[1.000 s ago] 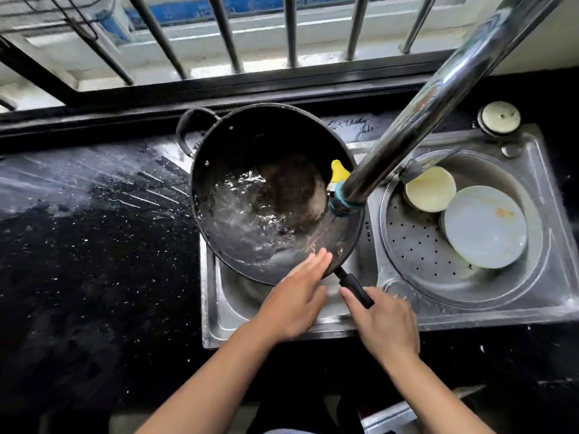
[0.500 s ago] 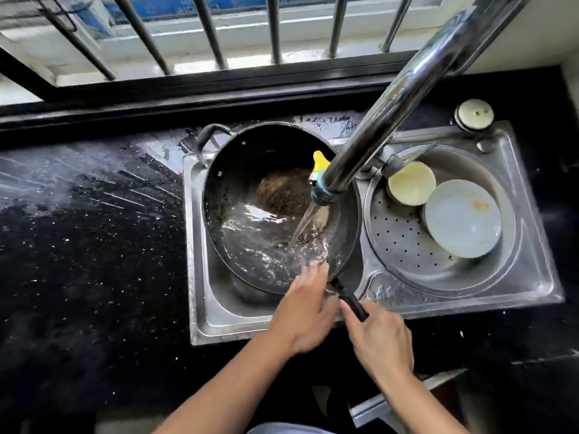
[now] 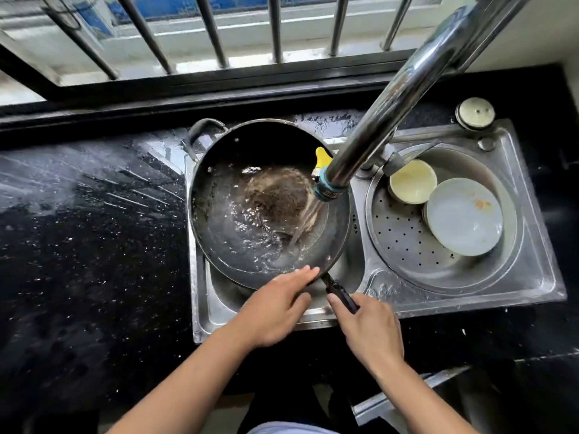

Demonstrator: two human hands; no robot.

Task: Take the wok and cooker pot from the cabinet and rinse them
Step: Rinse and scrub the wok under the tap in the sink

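Across the view, a black speckled desk [image 3: 94,245], splashed wet on the left; set into it, a steel double sink [image 3: 532,286]; over the left basin, beneath the running tap [image 3: 391,98], a large dark wok [image 3: 225,214] with water swirling inside; in the right basin, a perforated steel insert [image 3: 407,245] holding a pale plate [image 3: 463,217] and a cream bowl [image 3: 412,181], touching; at the wok's near rim, left hand [image 3: 272,308] flat, fingers straight, resting on the edge; just beside it, right hand [image 3: 369,330] curled round the wok's black handle [image 3: 340,292].
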